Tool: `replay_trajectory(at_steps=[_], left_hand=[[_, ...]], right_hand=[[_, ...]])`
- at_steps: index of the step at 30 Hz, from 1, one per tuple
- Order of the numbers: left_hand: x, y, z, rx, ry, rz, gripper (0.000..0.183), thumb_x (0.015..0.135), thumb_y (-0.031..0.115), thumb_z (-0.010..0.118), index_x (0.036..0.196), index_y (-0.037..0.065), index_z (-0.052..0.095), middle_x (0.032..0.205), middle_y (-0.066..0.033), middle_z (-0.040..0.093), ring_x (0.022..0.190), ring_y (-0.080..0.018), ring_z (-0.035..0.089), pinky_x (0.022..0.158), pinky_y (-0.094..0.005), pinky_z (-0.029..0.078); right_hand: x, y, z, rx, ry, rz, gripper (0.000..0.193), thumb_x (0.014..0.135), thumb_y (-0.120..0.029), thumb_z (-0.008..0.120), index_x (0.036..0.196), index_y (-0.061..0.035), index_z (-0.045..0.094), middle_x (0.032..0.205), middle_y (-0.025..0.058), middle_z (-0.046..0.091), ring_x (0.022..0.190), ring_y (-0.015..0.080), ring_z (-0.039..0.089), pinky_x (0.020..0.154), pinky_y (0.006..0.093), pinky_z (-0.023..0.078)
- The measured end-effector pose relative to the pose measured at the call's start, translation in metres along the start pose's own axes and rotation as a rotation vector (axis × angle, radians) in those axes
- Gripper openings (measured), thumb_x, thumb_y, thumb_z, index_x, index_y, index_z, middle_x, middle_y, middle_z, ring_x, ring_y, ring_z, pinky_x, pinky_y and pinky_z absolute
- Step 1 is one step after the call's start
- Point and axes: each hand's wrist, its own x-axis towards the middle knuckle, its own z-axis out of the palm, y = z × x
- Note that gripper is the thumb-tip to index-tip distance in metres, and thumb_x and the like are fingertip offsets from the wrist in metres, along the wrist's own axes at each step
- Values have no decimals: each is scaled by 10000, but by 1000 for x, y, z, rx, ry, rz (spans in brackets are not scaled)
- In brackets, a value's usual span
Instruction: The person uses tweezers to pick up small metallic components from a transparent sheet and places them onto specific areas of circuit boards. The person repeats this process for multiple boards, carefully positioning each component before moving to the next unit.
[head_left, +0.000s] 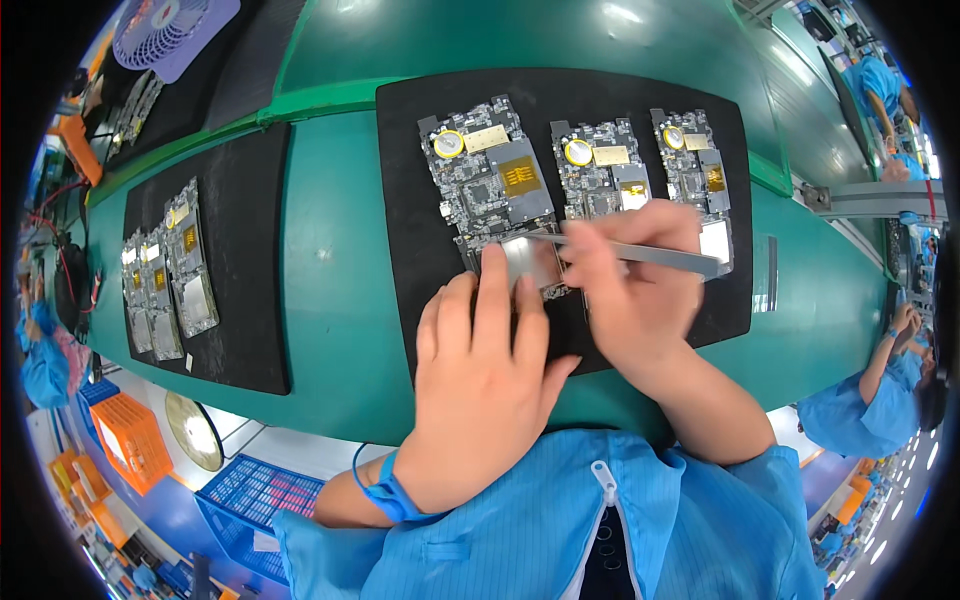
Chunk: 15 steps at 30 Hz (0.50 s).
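Observation:
Three circuit boards lie in a row on a black mat [420, 110]. My left hand [480, 365] rests with fingers stretched out on the lower end of the left circuit board [480, 170], beside its shiny silver plate [520, 258]. In my right hand [640, 300] is a pair of metal tweezers [670, 257], their tips pointing left over that plate. The right hand is slightly blurred and covers the lower part of the middle circuit board [600, 165]. To its right lies another circuit board [690, 160]. Each board bears a round coin cell.
On the left, several more circuit boards [165, 280] lie on a second black mat [255, 250] on the green table [340, 300]. A purple fan [170, 35] stands at the far left. Below the table edge is a blue basket [260, 490]. Other people in blue work at both sides.

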Motion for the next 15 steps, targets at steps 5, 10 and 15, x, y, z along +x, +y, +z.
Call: replay_trajectory(at_steps=[5, 10, 15], left_hand=[[-41, -21, -15, -167, 108, -182, 582, 743, 169, 751, 1232, -38, 513, 1259, -247, 482, 1056, -370, 522, 866, -422, 456], [-56, -44, -21, -820, 152, -540, 662, 798, 136, 723, 1346, -53, 404, 1201, -211, 522, 1009, -259, 561, 784, -325, 494], [-53, -66, -19, -1296, 41, -620, 517, 866, 56, 632, 1331, -34, 425, 1170, -103, 552, 929, -116, 527, 758, -243, 477]], right_hand=[[25, -11, -98, 156, 265, 5, 149, 922, -43, 524, 1022, -30, 414, 771, 106, 588, 473, 59, 415, 390, 223, 335], [53, 42, -198, -244, 191, 452, 267, 942, -180, 482, 1101, 19, 563, 874, 86, 600, 429, 36, 349, 370, 195, 262], [54, 49, -193, -81, -82, 870, 320, 916, -258, 600, 1103, 1, 591, 721, -19, 553, 371, -9, 295, 330, 181, 217]])
